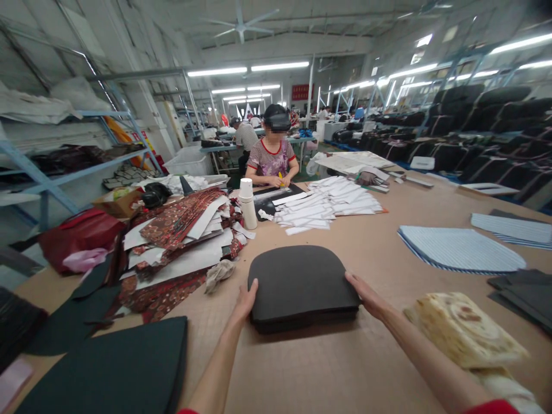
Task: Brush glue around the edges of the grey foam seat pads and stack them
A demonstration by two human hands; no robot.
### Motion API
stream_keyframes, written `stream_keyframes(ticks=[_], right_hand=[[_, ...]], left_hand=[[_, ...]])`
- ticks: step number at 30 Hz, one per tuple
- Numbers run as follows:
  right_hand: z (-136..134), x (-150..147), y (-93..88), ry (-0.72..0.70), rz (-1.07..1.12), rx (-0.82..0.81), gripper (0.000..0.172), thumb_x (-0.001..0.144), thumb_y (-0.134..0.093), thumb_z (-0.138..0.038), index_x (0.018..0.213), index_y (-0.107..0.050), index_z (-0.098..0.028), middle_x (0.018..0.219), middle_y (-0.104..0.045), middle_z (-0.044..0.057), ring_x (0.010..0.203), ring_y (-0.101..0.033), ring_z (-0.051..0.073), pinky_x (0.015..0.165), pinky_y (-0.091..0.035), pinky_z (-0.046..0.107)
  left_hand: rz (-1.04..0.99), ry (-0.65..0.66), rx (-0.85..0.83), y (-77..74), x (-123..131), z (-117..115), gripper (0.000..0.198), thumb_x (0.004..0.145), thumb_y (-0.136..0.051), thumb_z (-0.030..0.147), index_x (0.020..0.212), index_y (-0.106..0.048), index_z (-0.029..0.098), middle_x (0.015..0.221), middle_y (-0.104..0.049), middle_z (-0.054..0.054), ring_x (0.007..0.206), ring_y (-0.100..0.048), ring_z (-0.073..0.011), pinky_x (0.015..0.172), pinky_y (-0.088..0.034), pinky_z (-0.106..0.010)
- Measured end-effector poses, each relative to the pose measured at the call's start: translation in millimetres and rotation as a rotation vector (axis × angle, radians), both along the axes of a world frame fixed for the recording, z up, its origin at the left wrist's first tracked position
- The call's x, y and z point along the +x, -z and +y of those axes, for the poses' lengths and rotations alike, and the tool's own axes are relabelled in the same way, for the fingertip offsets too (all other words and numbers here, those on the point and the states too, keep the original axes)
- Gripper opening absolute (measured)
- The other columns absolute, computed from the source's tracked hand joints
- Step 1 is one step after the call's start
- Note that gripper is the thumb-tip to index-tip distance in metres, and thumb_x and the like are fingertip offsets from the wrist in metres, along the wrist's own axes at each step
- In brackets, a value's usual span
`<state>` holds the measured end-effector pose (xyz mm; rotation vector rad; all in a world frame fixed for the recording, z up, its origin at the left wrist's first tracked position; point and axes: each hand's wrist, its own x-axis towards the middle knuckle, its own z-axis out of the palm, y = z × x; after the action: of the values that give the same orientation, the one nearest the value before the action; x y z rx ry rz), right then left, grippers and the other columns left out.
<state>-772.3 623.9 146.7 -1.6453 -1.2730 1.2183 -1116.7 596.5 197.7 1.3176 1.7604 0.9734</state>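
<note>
A stack of black foam pads (301, 284), rounded at the far edge, lies on the brown table (328, 368) in front of me. My left hand (244, 302) presses flat against the stack's near left corner, fingers stretched out. My right hand (366, 294) rests against its right edge, fingers together and extended. Neither hand wraps round anything.
A black pad (116, 374) lies at the near left, patterned fabric pieces (181, 241) and a white bottle (247, 202) behind it. White strips (328, 206), striped pieces (457, 248), a cream patterned pad (463, 330) sit to the right. A person (272, 158) works across the table.
</note>
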Motion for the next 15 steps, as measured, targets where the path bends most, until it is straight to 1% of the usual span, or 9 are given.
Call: stream_keyframes(ticks=[1, 2, 3, 4, 6, 8, 9, 11, 15], right_hand=[[2, -4, -3.6, 0.044, -0.070, 0.041, 0.064, 0.082, -0.040, -0.054, 0.132, -0.040, -0.013, 0.144, -0.035, 0.015, 0.137, -0.020, 0.029, 0.112, -0.016, 0.050], [3, -11, -7.4, 0.078, -0.124, 0.083, 0.069, 0.081, -0.043, -0.053, 0.136, -0.035, -0.012, 0.148, -0.026, 0.014, 0.139, -0.010, 0.028, 0.113, -0.007, 0.049], [4, -20, -10.9, 0.080, -0.177, 0.139, 0.071, 0.080, -0.045, -0.052, 0.138, -0.033, -0.013, 0.150, -0.020, 0.012, 0.140, -0.005, 0.027, 0.114, -0.002, 0.046], [4, -32, -13.8, 0.045, -0.242, 0.212, 0.069, 0.080, -0.046, -0.051, 0.138, -0.033, -0.015, 0.151, -0.018, 0.009, 0.140, -0.004, 0.025, 0.114, 0.000, 0.045], [2, -56, -16.2, -0.089, -0.434, 0.384, 0.059, 0.083, -0.044, -0.047, 0.136, -0.038, -0.022, 0.150, -0.024, 0.004, 0.139, -0.011, 0.024, 0.113, -0.004, 0.046], [-3, -77, -14.2, -0.205, -0.680, 0.511, 0.050, 0.087, -0.039, -0.044, 0.133, -0.044, -0.024, 0.146, -0.034, 0.003, 0.137, -0.018, 0.026, 0.110, -0.008, 0.052], [-5, -84, -12.2, -0.232, -0.787, 0.534, 0.048, 0.089, -0.038, -0.043, 0.132, -0.046, -0.024, 0.144, -0.037, 0.004, 0.136, -0.021, 0.028, 0.109, -0.011, 0.053], [-9, -91, -8.1, -0.235, -0.919, 0.517, 0.048, 0.090, -0.037, -0.044, 0.132, -0.047, -0.023, 0.142, -0.040, 0.005, 0.134, -0.025, 0.029, 0.107, -0.015, 0.053], [-10, -90, -3.2, -0.241, -1.028, 0.500, 0.047, 0.091, -0.035, -0.043, 0.132, -0.047, -0.024, 0.141, -0.041, 0.003, 0.132, -0.029, 0.028, 0.106, -0.020, 0.050]], left_hand=[[0.082, -0.010, 0.031, -3.5, 4, -1, 0.071, 0.080, -0.044, 0.055, 0.133, -0.034, 0.009, 0.142, -0.034, -0.025, 0.137, -0.022, -0.0336, 0.107, -0.023, -0.057], [0.156, -0.003, 0.063, -6.9, 10, -2, 0.072, 0.080, -0.046, 0.052, 0.135, -0.031, 0.008, 0.147, -0.026, -0.024, 0.139, -0.013, -0.0332, 0.109, -0.016, -0.058], [0.207, 0.026, 0.097, -9.7, 18, -5, 0.071, 0.079, -0.049, 0.049, 0.136, -0.031, 0.010, 0.150, -0.021, -0.020, 0.140, -0.008, -0.0314, 0.111, -0.010, -0.056], [0.259, 0.088, 0.134, -11.5, 26, -9, 0.068, 0.078, -0.051, 0.047, 0.135, -0.034, 0.014, 0.151, -0.021, -0.015, 0.141, -0.006, -0.0294, 0.112, -0.007, -0.054], [0.417, 0.257, 0.178, -11.5, 41, -18, 0.059, 0.077, -0.054, 0.045, 0.131, -0.043, 0.022, 0.149, -0.028, -0.008, 0.140, -0.012, -0.0284, 0.113, -0.005, -0.053], [0.633, 0.396, 0.183, -7.3, 50, -26, 0.055, 0.080, -0.050, 0.045, 0.131, -0.044, 0.024, 0.148, -0.031, -0.008, 0.139, -0.016, -0.0315, 0.112, -0.008, -0.058], [0.732, 0.436, 0.183, -4.4, 52, -29, 0.055, 0.082, -0.047, 0.046, 0.133, -0.041, 0.024, 0.148, -0.030, -0.010, 0.139, -0.016, -0.0332, 0.110, -0.010, -0.060], [0.832, 0.460, 0.186, 0.9, 53, -30, 0.056, 0.085, -0.042, 0.045, 0.136, -0.036, 0.022, 0.148, -0.028, -0.012, 0.138, -0.016, -0.0344, 0.109, -0.011, -0.062], [0.761, 0.468, 0.199, 3.6, 51, -26, 0.056, 0.085, -0.044, 0.043, 0.136, -0.037, 0.019, 0.148, -0.027, -0.014, 0.138, -0.013, -0.0361, 0.109, -0.008, -0.064]])
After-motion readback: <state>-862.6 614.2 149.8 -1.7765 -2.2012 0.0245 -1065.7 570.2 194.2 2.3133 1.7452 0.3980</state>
